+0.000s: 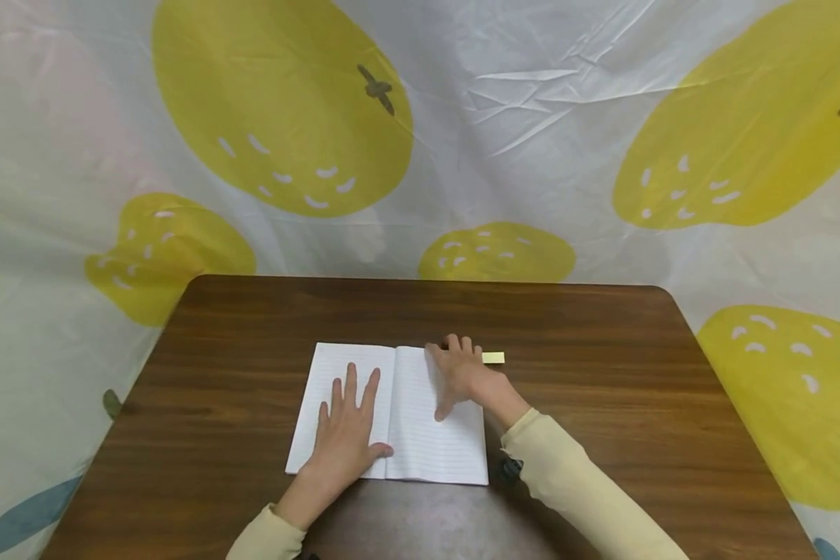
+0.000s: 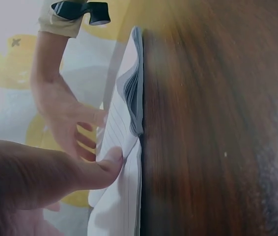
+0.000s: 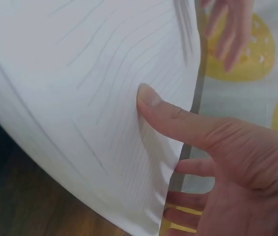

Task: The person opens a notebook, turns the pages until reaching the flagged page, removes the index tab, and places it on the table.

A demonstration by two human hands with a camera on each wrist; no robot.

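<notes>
An open lined notebook (image 1: pixel 420 435) lies on the brown wooden table (image 1: pixel 602 373). My left hand (image 1: pixel 346 435) lies flat on the left page with fingers spread, its thumb (image 2: pixel 99 169) near the spine. My right hand (image 1: pixel 465 373) is at the upper part of the right page. In the right wrist view its thumb (image 3: pixel 158 105) presses on a curved, lifted page (image 3: pixel 80 88), and the fingers (image 3: pixel 188 167) show from behind that page's edge. The left wrist view shows the right-side pages (image 2: pixel 133 88) fanned up off the table, with the right hand (image 2: pixel 63 108) beyond them.
A small pale yellow slip (image 1: pixel 493 358) lies on the table just right of my right hand. A white cloth with large yellow fruit prints (image 1: pixel 280 101) hangs behind and around the table. A black strap (image 1: pixel 509 469) sits at the right wrist.
</notes>
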